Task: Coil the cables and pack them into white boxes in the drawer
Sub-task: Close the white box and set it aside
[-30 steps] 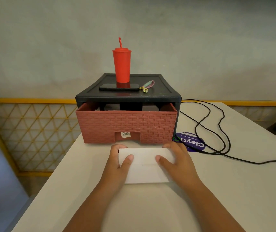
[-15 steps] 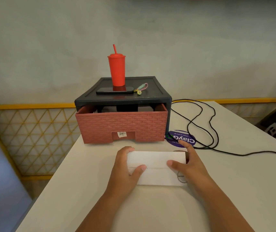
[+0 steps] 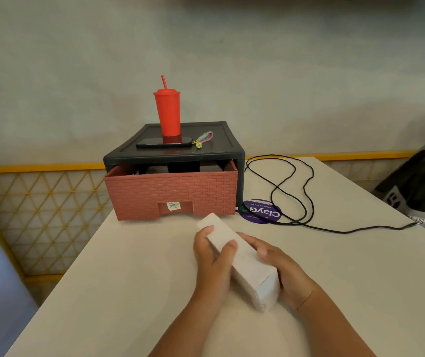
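I hold the white box (image 3: 237, 261) with both hands, low in the middle of the frame. My left hand (image 3: 211, 264) has its grip clamped on the box, thumb on top and fingers round the far side. My right hand (image 3: 283, 269) has its grip clamped on the other long side, near the end closest to me. The box sits at a slant, with one end pointing up the frame at the pink drawer (image 3: 172, 194). I cannot tell if it rests on the tabletop (image 3: 128, 279) or is just above it. It looks closed to me.

The drawer is in the middle of the frame and is pulled out a little way. The black cable (image 3: 291, 191) lies on the right side of the frame in big loose loops and runs off toward the right edge. It is not coiled, and it is well apart from my hands.

I think I am at the step of getting the box ready. Next, I think the box needs to be opened. Then the cable must be gathered and wound into small loops that fit inside. I should watch that the cable does not snag on the drawer corner.
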{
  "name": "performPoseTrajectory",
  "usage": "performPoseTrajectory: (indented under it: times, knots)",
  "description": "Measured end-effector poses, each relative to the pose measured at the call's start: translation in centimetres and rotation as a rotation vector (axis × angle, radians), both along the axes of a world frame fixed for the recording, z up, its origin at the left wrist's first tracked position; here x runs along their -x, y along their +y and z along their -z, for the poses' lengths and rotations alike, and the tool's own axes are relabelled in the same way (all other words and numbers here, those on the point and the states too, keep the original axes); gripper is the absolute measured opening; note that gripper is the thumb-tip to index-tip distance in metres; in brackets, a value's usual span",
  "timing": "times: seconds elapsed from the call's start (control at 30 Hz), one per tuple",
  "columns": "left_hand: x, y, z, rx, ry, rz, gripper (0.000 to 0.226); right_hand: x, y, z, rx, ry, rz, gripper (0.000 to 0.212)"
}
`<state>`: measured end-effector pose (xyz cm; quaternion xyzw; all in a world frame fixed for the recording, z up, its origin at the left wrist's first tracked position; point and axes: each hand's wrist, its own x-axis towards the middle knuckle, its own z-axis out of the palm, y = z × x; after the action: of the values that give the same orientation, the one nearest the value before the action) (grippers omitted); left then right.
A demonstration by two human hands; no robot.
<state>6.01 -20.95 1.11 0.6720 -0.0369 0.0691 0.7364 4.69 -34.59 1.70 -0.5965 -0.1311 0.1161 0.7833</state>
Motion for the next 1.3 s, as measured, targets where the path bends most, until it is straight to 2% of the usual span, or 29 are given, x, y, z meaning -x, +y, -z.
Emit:
performPoseTrajectory:
  times: [0.1,0.13,0.2,0.33,0.43,0.53,0.67,0.77,0.83,0.9,0.97,1.03,1.1,1.3]
  knots:
    - [0.4,-1.6,0.2,-0.017,-0.012,0.109,0.03,-0.1,-0.6,0.0,0.021,0.046,0.006,0.081]
    - [0.4,-2.0,0.2,-0.055,-0.014,0.128,0.028,0.0,-0.9,-0.1,0.04,0.054,0.033,0.076]
    - [0.1,-2.6,0.6,-0.142,-0.025,0.158,0.037,0.1,-1.5,-0.6,0.138,0.057,0.099,0.072]
    - [-1.0,-3.3,1.4,-0.261,-0.006,0.203,0.043,-0.8,-3.0,-2.0,0.561,-0.014,0.251,0.075]
    - [-1.8,-3.8,2.0,-0.319,-0.012,0.248,0.042,-1.5,-4.1,-2.6,0.877,-0.025,0.261,0.086]
    - [-2.7,-4.4,2.5,-0.565,-0.07,0.286,0.047,-2.2,-4.7,-2.4,1.223,-0.028,0.254,0.093]
    - [-4.0,-5.0,2.7,-0.764,-0.117,0.314,0.054,-3.0,-5.2,-2.1,1.328,-0.009,0.266,0.091]
    - [-4.6,-4.8,2.6,-0.739,-0.133,0.341,0.05,-3.6,-5.7,-2.2,1.37,0.003,0.23,0.087]
    - [-4.8,-4.5,2.2,-0.552,-0.096,0.345,0.046,-3.9,-5.7,-2.3,1.406,0.028,0.198,0.095]
    - [-5.3,-3.7,1.4,-0.237,0.0,0.268,0.042,-4.2,-5.5,-2.6,1.466,0.014,0.219,0.097]
    - [-6.3,-2.6,0.9,0.122,0.13,0.117,0.034,-4.7,-5.1,-3.2,1.43,-0.044,0.322,0.088]
    - [-7.4,-0.8,0.4,0.562,0.293,0.03,0.027,-5.9,-4.5,-4.1,1.328,-0.122,0.446,0.077]
    - [-8.6,1.6,0.0,0.858,0.347,-0.046,0.024,-8.0,-3.7,-5.3,1.243,-0.18,0.534,0.068]
    - [-10.8,5.9,-0.5,1.116,0.296,-0.124,0.043,-14.7,-0.5,-9.8,1.054,-0.353,0.659,0.049]
